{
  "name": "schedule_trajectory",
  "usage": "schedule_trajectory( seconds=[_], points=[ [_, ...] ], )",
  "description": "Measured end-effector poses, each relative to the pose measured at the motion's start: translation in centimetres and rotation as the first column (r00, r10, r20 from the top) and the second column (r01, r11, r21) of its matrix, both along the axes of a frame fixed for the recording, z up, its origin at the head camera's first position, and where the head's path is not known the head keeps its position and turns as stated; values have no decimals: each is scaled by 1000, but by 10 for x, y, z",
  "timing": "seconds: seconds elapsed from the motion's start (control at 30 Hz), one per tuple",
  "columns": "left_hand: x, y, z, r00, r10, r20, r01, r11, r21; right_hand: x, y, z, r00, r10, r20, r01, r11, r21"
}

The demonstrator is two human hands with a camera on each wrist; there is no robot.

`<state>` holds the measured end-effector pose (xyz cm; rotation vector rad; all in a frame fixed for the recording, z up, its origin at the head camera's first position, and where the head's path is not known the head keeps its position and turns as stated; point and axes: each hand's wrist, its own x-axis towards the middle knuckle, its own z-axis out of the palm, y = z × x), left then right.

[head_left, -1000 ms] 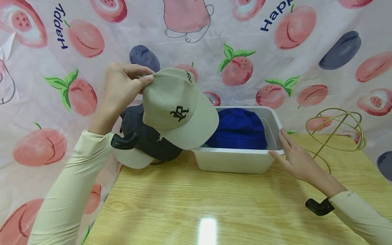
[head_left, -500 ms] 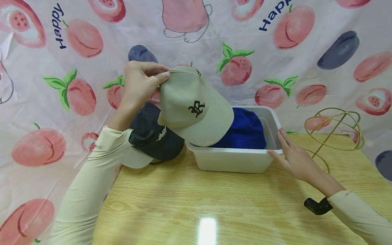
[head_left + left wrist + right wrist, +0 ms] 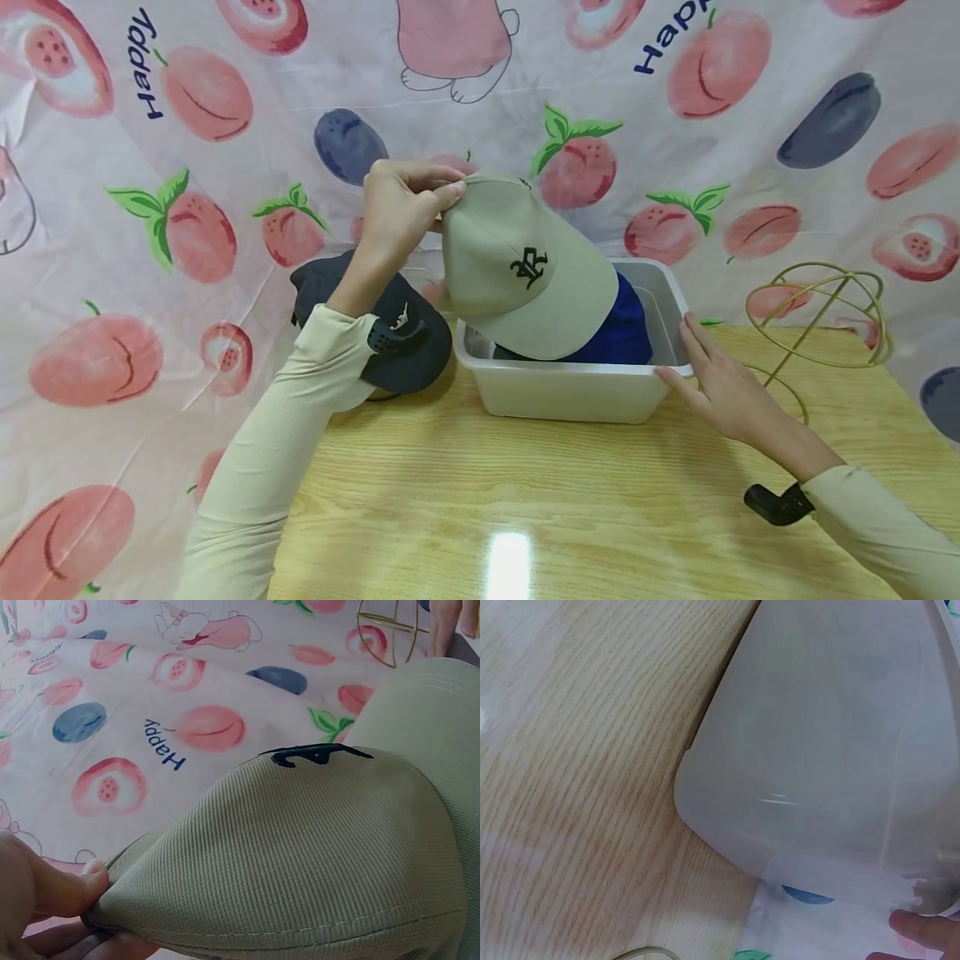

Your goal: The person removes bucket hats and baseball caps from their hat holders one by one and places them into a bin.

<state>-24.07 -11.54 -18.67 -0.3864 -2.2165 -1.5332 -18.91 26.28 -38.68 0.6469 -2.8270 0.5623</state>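
Observation:
My left hand [image 3: 405, 208] pinches the back edge of a beige baseball cap [image 3: 495, 242] between thumb and fingers. The cap hangs tilted, its brim over the white bin [image 3: 570, 393]. In the left wrist view the thumb [image 3: 64, 889] presses on the cap's edge [image 3: 300, 847]. Partly covered by the cap, a blue hat [image 3: 630, 329] lies in the bin, with something dark beside it. At the bin's right end my right hand [image 3: 723, 387] rests on the rim with fairly straight fingers. In the right wrist view the bin's outer wall [image 3: 817, 750] fills much of the picture.
Left of the bin sits a black cap [image 3: 408, 342] on a lighter one, partly behind my left forearm. A gold wire stand [image 3: 813, 329] is right of the bin. The wooden table [image 3: 525, 483] meets a fruit-printed cloth [image 3: 480, 133] at the back.
My left hand has carried the beige cap rightward, from above the black cap to over the bin, covering more of the blue hat. The right hand stays at the bin's rim.

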Motion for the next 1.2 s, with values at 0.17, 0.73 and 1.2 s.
schedule_trajectory(
  seconds=[0.17, 0.73, 1.2],
  points=[
    [-5, 13, -9, 999, 33, -5, -33, 999, 15, -1, -1, -1, 1000, 6, -12, -6, 1000, 0],
    [-28, 34, -52, 982, 188, -4, -187, 978, -97, -1, -1, -1, 1000, 0, -6, 0, 1000, -5],
    [-38, 16, -56, 966, -134, 222, 224, 865, -449, -1, 1, -3, 1000, -4, 8, 4, 1000, -7]
  ],
)
